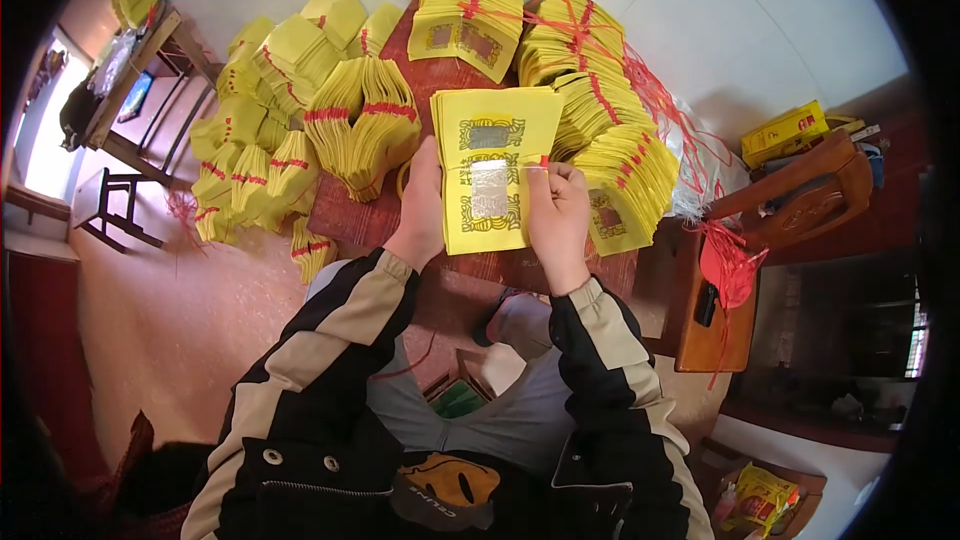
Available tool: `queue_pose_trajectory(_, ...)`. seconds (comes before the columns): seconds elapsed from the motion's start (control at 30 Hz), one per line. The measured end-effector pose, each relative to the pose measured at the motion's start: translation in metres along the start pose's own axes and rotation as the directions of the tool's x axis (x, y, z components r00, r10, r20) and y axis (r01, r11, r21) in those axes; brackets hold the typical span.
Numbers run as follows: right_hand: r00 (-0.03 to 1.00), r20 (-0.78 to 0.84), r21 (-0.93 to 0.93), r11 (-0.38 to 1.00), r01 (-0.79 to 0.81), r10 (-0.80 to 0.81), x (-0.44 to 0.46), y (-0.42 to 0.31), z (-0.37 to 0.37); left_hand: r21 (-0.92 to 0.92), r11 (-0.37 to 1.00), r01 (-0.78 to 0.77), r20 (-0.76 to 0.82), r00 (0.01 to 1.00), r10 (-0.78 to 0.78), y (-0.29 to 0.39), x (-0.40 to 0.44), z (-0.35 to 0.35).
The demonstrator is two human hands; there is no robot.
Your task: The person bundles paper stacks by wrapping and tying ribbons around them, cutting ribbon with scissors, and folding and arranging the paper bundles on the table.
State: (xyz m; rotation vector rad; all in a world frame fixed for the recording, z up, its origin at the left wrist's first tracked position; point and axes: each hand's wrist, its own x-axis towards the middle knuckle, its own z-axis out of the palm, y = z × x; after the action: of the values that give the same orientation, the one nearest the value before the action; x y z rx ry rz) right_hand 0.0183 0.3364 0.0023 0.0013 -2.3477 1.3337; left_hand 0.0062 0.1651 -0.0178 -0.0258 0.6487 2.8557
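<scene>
A stack of yellow joss paper (487,162), printed with dark ornate frames and silver patches, is held upright in front of me. My left hand (422,202) grips its left edge, thumb along the side. On the right edge, my right hand (560,218) is closed, with the fingers curled and the thumb against the front sheet. A small red strip (541,163) shows at that thumb's tip; whether it is tape or string I cannot tell. Beneath lies a red tabletop (500,267). Close to my left hand stands a fanned bundle of yellow paper (365,125) with red bands.
More banded bundles (468,10) line the table's back and right side (625,185). A large pile of bundles (255,130) lies at left. Red strings (650,80) hang near a clear plastic bag (697,175). A wooden chair (715,330) stands right, a dark stool (118,205) left.
</scene>
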Motion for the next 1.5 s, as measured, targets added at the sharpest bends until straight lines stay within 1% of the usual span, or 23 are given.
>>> queue_pose_trajectory(0.03,1.000,-0.003,-0.002,1.000,0.000,0.000,0.001,-0.001,-0.001,-0.001,1.000,0.002,0.002,1.000,-0.002,0.000,-0.001,0.000)
queue_pose_trajectory(0.1,0.995,0.091,-0.103,0.994,-0.020,0.030,0.003,-0.007,-0.004,0.319,0.948,-0.010,-0.057,0.998,0.030,0.001,-0.002,-0.002)
queue_pose_trajectory(0.23,0.981,0.154,0.022,0.992,-0.124,0.119,0.003,-0.026,-0.010,0.235,0.971,0.051,-0.050,0.998,-0.040,0.009,-0.001,-0.007)
queue_pose_trajectory(0.3,0.925,0.353,0.270,0.931,-0.244,0.140,0.010,-0.024,-0.015,0.198,0.973,0.120,-0.083,0.991,-0.105,0.012,-0.005,-0.003)
queue_pose_trajectory(0.33,0.926,0.350,0.271,0.930,-0.246,0.143,0.012,-0.025,-0.017,0.200,0.972,0.124,-0.083,0.991,-0.109,0.011,-0.006,-0.002)
queue_pose_trajectory(0.4,0.792,0.568,0.391,0.774,-0.498,0.224,0.016,-0.030,-0.021,0.222,0.960,0.173,-0.094,0.983,-0.155,0.010,-0.006,-0.001)
queue_pose_trajectory(0.43,0.817,0.559,0.294,0.886,-0.359,0.146,0.015,-0.035,-0.027,0.226,0.958,0.175,-0.093,0.983,-0.158,0.010,-0.007,0.000)
queue_pose_trajectory(0.53,0.849,0.525,0.364,0.885,-0.289,0.060,0.009,-0.037,-0.024,0.257,0.948,0.185,-0.139,0.978,-0.153,0.011,-0.008,0.002)
queue_pose_trajectory(0.6,0.863,0.502,0.372,0.886,-0.277,0.059,0.009,-0.043,-0.024,0.260,0.943,0.206,-0.046,0.978,-0.201,0.009,-0.005,-0.002)
queue_pose_trajectory(0.73,0.875,0.480,0.346,0.902,-0.258,0.066,0.010,-0.033,-0.026,0.265,0.928,0.264,-0.048,0.964,-0.260,0.008,-0.003,-0.010)
queue_pose_trajectory(0.8,0.892,0.448,0.311,0.925,-0.217,0.059,0.010,-0.028,-0.026,0.502,0.826,0.258,-0.174,0.965,-0.196,0.005,0.003,-0.016)
queue_pose_trajectory(0.83,0.903,0.426,0.260,0.947,-0.187,0.061,0.009,-0.027,-0.026,0.575,0.797,0.186,-0.097,0.982,-0.159,0.004,0.006,-0.019)
queue_pose_trajectory(0.87,0.904,0.423,0.270,0.945,-0.184,0.056,0.008,-0.026,-0.025,0.583,0.792,0.182,-0.096,0.983,-0.155,0.004,0.009,-0.022)
queue_pose_trajectory(0.93,0.937,0.344,0.208,0.967,-0.144,0.066,0.007,-0.028,-0.025,0.469,0.845,0.258,-0.148,0.966,-0.213,0.002,0.016,-0.017)
queue_pose_trajectory(0.97,0.940,0.333,0.202,0.968,-0.148,0.074,0.006,-0.029,-0.027,0.469,0.842,0.267,-0.141,0.964,-0.227,-0.001,0.018,-0.015)
queue_pose_trajectory(1.03,0.955,0.291,0.169,0.979,-0.111,0.058,0.004,-0.030,-0.030,0.366,0.913,0.178,-0.114,0.983,-0.146,-0.007,0.020,-0.010)
queue_pose_trajectory(1.2,0.950,0.290,0.016,0.992,-0.125,0.115,0.002,-0.014,-0.031,0.448,0.881,0.152,-0.062,0.988,-0.139,-0.021,0.018,-0.008)
queue_pose_trajectory(1.27,0.970,0.243,0.188,0.981,-0.054,0.006,0.008,-0.009,-0.032,0.535,0.839,0.094,-0.100,0.994,-0.047,-0.020,0.026,-0.010)
queue_pose_trajectory(1.3,0.930,0.346,0.169,0.967,-0.192,0.125,0.014,-0.016,-0.040,0.612,0.789,0.060,-0.143,0.989,0.036,-0.021,0.027,0.001)
queue_pose_trajectory(1.33,0.929,0.346,0.162,0.968,-0.194,0.128,0.015,-0.013,-0.039,0.606,0.793,0.063,-0.144,0.989,0.031,-0.022,0.029,-0.001)
queue_pose_trajectory(1.4,0.922,0.346,0.377,0.875,-0.305,0.172,0.018,-0.010,-0.029,0.448,0.879,0.164,-0.094,0.986,-0.136,-0.016,0.032,-0.006)
queue_pose_trajectory(1.43,0.931,0.336,0.363,0.892,-0.268,0.143,0.020,-0.013,-0.028,0.346,0.911,0.224,-0.129,0.973,-0.190,-0.014,0.033,-0.007)
queue_pose_trajectory(1.5,0.921,0.349,0.403,0.859,-0.315,0.174,0.018,-0.021,-0.023,0.289,0.928,0.234,-0.119,0.971,-0.207,-0.007,0.035,-0.013)
